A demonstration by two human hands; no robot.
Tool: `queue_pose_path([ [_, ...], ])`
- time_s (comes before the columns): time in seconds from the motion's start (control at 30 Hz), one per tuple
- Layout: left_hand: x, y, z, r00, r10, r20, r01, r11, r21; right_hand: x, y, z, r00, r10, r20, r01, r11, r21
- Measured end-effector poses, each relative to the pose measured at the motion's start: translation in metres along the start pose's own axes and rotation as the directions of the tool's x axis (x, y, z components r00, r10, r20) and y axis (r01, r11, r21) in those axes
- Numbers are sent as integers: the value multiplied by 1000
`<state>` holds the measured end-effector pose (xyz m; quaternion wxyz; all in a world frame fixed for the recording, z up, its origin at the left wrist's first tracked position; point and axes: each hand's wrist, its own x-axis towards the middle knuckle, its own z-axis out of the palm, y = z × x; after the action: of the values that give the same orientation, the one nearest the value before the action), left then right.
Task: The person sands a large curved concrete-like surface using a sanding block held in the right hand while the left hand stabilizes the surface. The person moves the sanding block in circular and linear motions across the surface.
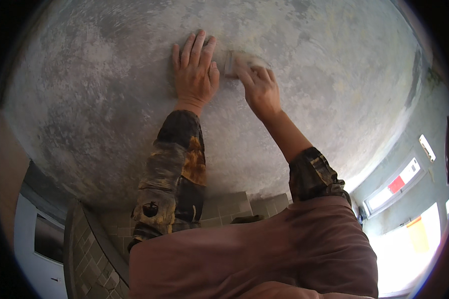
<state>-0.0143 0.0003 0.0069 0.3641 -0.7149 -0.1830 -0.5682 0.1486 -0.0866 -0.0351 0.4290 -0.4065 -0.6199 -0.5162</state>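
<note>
A grey, mottled plaster wall with pale and dark patches fills most of the head view. Flat against it lies my left hand, its fingers stretched out and pointing upward. Just to the right, my right hand grips a flat scraper with a straight edge on its left side. The scraper is against or very close to the wall, and motion smears it and my fingertips. Part of it is hidden behind the fingers, so its handle cannot be made out.
Below the wall is a tiled floor. A white door stands at the lower left, beside a dark curved edge. At the right, bright windows sit in a grey side wall.
</note>
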Motion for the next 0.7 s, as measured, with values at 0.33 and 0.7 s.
queue_pose_path([
  [0.33, 8, -11, -35, 966, 160, 204, -170, 985, 34, 1, 0, -1, 997, -29, 78, 29, 1000, 11],
  [0.7, 10, -10, -44, 943, 170, 286, -203, 975, 88, 2, 4, 10, 992, 78, 99, -80, 997, 13],
])
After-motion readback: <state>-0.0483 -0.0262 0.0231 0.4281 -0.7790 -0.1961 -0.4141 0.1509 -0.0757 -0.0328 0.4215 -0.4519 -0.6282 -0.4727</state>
